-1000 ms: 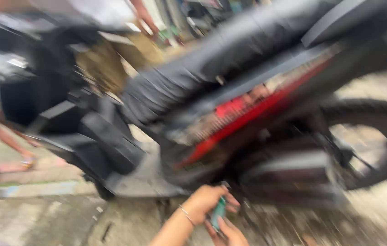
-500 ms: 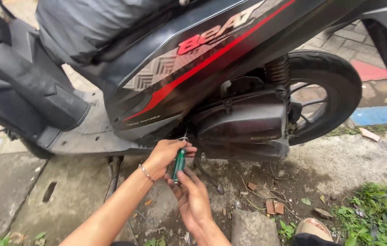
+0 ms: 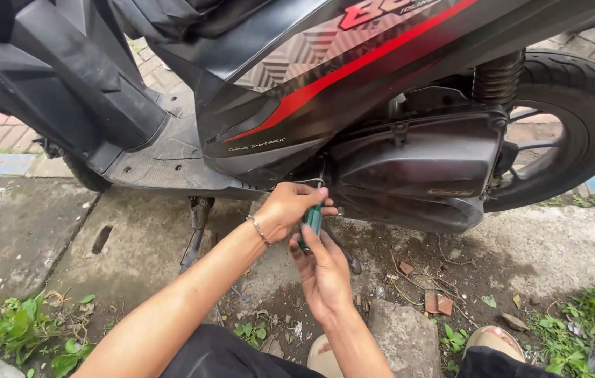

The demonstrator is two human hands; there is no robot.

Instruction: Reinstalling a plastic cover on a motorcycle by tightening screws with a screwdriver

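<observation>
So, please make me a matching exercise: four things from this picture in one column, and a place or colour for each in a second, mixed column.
Things:
1. green-handled screwdriver
2. thin metal bracelet
3. black rubber rear tyre
4. red stripe on the dark scooter panel

Places:
A. far right, behind the black engine cover
B. between the left hand and right hand
C. running diagonally across the bodywork
D. around the left wrist

Pairs: 1-B, 2-D, 3-A, 4-C
</observation>
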